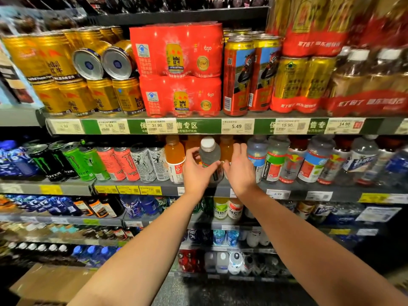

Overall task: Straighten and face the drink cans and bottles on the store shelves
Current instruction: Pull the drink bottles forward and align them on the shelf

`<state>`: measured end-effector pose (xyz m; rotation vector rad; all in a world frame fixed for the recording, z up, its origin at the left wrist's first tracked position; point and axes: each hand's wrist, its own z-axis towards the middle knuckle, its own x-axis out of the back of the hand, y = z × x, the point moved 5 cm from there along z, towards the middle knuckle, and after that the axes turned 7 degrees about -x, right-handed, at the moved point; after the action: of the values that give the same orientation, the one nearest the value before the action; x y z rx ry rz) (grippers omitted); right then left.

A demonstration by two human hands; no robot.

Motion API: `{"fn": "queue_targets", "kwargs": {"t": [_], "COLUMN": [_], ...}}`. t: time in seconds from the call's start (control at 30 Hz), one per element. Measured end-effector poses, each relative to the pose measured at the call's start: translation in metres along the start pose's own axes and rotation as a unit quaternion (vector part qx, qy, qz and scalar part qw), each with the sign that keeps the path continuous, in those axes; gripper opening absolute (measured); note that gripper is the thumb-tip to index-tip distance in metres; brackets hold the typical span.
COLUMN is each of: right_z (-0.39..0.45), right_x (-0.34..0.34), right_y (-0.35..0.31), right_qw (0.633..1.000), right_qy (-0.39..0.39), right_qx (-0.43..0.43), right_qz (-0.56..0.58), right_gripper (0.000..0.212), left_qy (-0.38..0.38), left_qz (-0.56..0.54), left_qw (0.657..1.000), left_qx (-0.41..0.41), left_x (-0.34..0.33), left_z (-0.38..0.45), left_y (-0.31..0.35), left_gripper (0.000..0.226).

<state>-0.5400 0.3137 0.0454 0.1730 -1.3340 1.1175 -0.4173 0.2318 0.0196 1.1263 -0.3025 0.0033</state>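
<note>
A clear bottle with a white cap [209, 154] stands at the front of the second shelf [167, 191]. My left hand [196, 171] grips its lower part, thumb across the label and fingers behind it. Just to the right, my right hand [239, 168] reaches in among the orange bottles [226, 151] behind, its fingers slightly bent; what they touch is hidden. An orange bottle [175, 157] stands left of my left hand. Clear bottles with colourful labels [273, 160] line the shelf to the right.
Monster cans [72, 160] stand left on the same shelf. The shelf above holds gold Red Bull cans, two lying on their sides [103, 61], red multipacks [178, 69] and tall red cans [249, 74]. Lower shelves carry more bottles. A cardboard box [50, 283] sits on the floor.
</note>
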Motion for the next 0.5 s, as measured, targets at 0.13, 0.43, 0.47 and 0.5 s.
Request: {"fn": "queue_targets", "kwargs": {"t": [0.13,0.43,0.47,0.5], "right_z": [0.010,0.013,0.012,0.011], "right_x": [-0.001,-0.009,-0.010,-0.011], "right_y": [0.002,-0.009,-0.010,-0.011], "right_qw": [1.000,0.999,0.999,0.998], "right_qy": [-0.007,-0.038,-0.042,-0.045], "right_qx": [-0.006,-0.033,-0.032,-0.030], "right_qz": [0.028,0.002,-0.001,-0.007], "right_gripper": [0.034,0.047,0.049,0.051], "left_qy": [-0.017,-0.005,0.002,0.013], "left_qz": [-0.011,-0.062,-0.086,-0.106], "left_qw": [1.000,0.998,0.996,0.994], "left_qx": [-0.004,-0.007,0.009,0.024], "left_x": [0.005,0.021,0.024,0.027], "left_z": [-0.001,-0.010,-0.013,-0.018], "left_y": [-0.005,-0.020,-0.023,-0.025], "left_gripper": [0.071,0.073,0.073,0.073]}}
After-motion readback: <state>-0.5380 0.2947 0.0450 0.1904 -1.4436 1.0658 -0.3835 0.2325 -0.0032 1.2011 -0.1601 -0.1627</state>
